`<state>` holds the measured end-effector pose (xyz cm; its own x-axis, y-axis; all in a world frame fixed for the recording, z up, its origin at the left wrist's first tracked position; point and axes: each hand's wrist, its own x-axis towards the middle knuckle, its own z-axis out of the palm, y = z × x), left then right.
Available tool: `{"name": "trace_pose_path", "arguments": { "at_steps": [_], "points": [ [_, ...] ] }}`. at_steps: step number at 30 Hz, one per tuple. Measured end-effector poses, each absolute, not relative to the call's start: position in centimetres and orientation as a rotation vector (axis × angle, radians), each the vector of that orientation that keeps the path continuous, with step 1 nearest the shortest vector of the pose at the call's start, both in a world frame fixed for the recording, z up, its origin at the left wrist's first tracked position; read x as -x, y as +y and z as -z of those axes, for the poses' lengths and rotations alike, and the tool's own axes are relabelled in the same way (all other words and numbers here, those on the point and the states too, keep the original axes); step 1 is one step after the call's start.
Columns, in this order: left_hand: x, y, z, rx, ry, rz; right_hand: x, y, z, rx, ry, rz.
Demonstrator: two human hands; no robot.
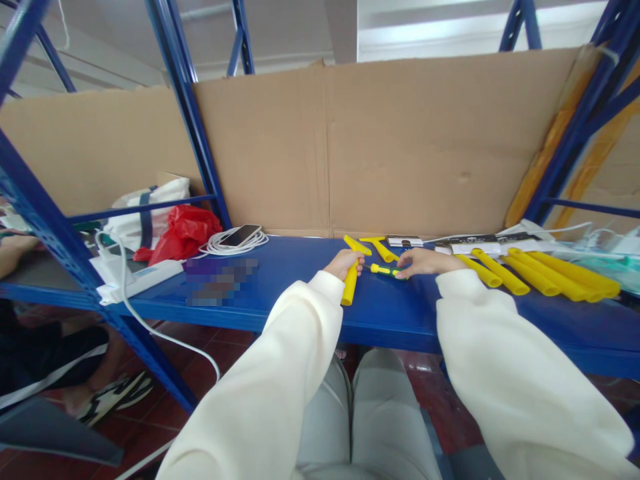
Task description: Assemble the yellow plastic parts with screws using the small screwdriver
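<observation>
My left hand (345,264) is closed around a yellow T-shaped plastic piece (349,292), its crosspiece at the top and its tube pointing down toward me. In my right hand (421,261) is a screwdriver (384,270) with a yellow and green handle, gripped near the handle's end. It lies roughly level, with its shaft toward the yellow piece in my left hand. Whether the tip touches that piece is too small to tell. Just behind the screwdriver a second yellow T-shaped piece (384,251) rests on the blue table (295,267).
Several yellow tubular pieces (545,277) lie in a row at right. Behind them are black-and-white packages (475,243). At left are a phone (241,235) on a coiled white cable (220,245), a red bag (183,230) and a white power strip (145,279). Cardboard (400,147) stands behind.
</observation>
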<state>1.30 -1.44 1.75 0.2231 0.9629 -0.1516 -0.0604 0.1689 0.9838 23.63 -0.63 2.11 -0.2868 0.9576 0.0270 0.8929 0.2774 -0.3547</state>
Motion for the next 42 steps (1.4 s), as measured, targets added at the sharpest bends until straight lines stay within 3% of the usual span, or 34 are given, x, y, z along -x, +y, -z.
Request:
{"name": "trace_pose_path", "arguments": {
  "at_steps": [14,21,29,42],
  "points": [
    [-1.3,-0.5,-1.0,-1.088,1.095,-1.006,-24.0,-0.3,-0.8,1.696,-2.233,-0.373],
    [-1.1,-0.3,-0.7,-1.049,1.103,-1.07,-23.0,0.0,-0.7,1.326,-1.831,-0.58],
    [-0.9,-0.2,-0.3,-1.035,1.171,-1.066,-22.6,0.5,-1.4,1.176,-1.536,-0.411],
    [-0.8,0.1,-0.2,-1.014,1.166,-1.056,-22.3,0.4,-1.2,1.127,-1.559,-0.397]
  ]
}}
